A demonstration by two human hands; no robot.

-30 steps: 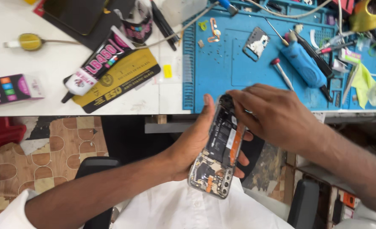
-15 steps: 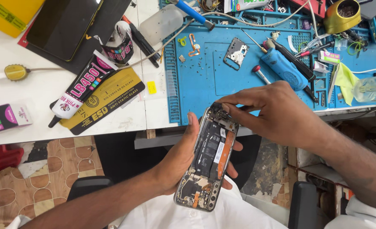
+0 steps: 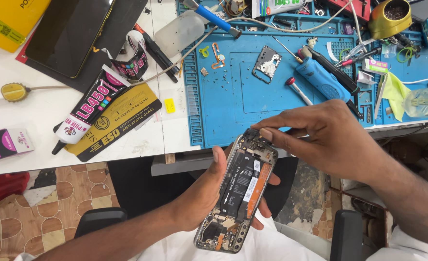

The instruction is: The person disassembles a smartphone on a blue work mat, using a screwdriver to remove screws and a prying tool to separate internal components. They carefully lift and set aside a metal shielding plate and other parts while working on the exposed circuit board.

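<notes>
So the opened phone (image 3: 242,191) with its back cover off is held up in the air over the person's lap, below the front edge of the surface (image 3: 141,140), not resting on anything. The left hand (image 3: 209,195) is cradling it from underneath and along its left side, thumb up the left edge, fingertips just poking out on the right side, so that grip is wrapped firmly round the phone body. Long axis runs from bottom-left to top-right in the head view, tilted a bit, with the camera end up top nearest the blue work mat (image 3: 252,96) and the charging-port end down by the white shirt. The bit that matters: the right hand (image 3: 330,140) comes in from the right and sits just past that top end, fingers pinched together right on the top corner of the frame. Can't tell whether that pinch actually has a tiny part or screw in it or is just pressing on the board, too small to see. So the right hand is the nearer one to the upper end, and the left only steadies. The small metal shield plate (image 3: 267,64) and the blue-handled screwdriver (image 3: 322,79) lie well apart up on the mat, and nobody's touching those.
</notes>
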